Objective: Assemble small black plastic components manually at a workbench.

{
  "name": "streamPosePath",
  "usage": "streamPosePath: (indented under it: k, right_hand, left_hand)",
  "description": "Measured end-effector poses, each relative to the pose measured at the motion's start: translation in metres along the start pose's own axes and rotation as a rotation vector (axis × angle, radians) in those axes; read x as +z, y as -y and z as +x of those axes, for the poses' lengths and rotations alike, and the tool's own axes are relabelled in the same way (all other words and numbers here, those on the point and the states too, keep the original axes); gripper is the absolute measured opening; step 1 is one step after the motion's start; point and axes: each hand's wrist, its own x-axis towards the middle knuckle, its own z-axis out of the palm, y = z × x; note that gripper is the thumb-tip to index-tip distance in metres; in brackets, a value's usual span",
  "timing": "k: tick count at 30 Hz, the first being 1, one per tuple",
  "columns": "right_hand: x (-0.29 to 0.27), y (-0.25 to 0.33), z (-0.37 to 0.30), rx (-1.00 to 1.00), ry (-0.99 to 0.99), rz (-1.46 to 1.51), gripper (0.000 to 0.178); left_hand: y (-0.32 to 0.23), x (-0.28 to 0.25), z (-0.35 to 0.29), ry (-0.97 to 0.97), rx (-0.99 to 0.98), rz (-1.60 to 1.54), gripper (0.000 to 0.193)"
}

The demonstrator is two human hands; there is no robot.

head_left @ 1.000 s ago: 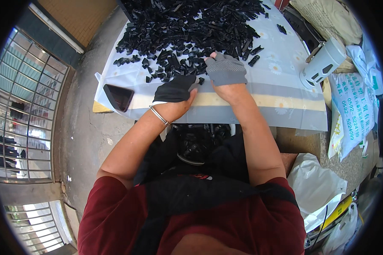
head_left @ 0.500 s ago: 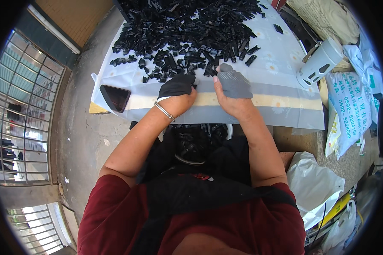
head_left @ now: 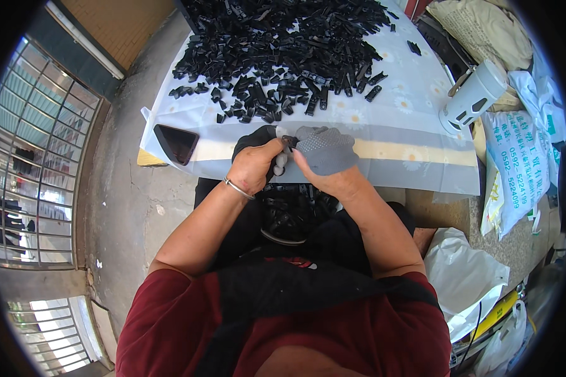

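Left hand: The person's left hand (head_left: 258, 156) is pinching a small black piece (head_left: 290, 142), with thumb and fingers pressing together on it.
Right hand: The right hand (head_left: 324, 152) is gripping the same piece from the other side. Some fingertips are hiding, so I cannot tell just how they are sitting.
Black piece: It is sitting between the two hands, over the near edge of the table.
Gloves: The left hand is wearing a black glove (head_left: 244, 142) with pale grey finger parts. The right hand is wearing a grey glove (head_left: 333, 146) with little dots.
Bangle: A shiny bangle (head_left: 239, 190) is going around the left wrist.
Heap: A big heap of black parts (head_left: 264, 50) is covering the far part of the table, and some bits are spreading toward the hands.
Lone bit: One dark bit (head_left: 414, 48) is lying by itself on the right.
Cloth: A pale tablecloth (head_left: 390, 119) with daisies is lying under the heap.
Phone: A dark phone (head_left: 177, 144) is resting near the left corner.
Bottle: A white bottle (head_left: 473, 97) is standing at the right edge.
Tub: Below the table edge, a tub (head_left: 283, 239) is holding more black parts.
Clothes: The person is wearing a dark red shirt (head_left: 160, 314) and a black apron (head_left: 277, 295).
Bag: A white bag (head_left: 462, 270) is lying to the right.
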Motion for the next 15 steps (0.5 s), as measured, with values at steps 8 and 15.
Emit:
streamPosePath:
  k: [8,15]
  right_hand:
    - [-0.003,-0.004,0.004,0.184,0.06,0.47,0.021]
    - [-0.025,-0.003,-0.003,0.023,0.094,0.125,0.028]
  left_hand:
    - [-0.002,0.015,-0.01,-0.032,0.048,0.116,0.046]
    - [-0.008,-0.004,-0.009,-0.04,0.263,0.255,0.037]
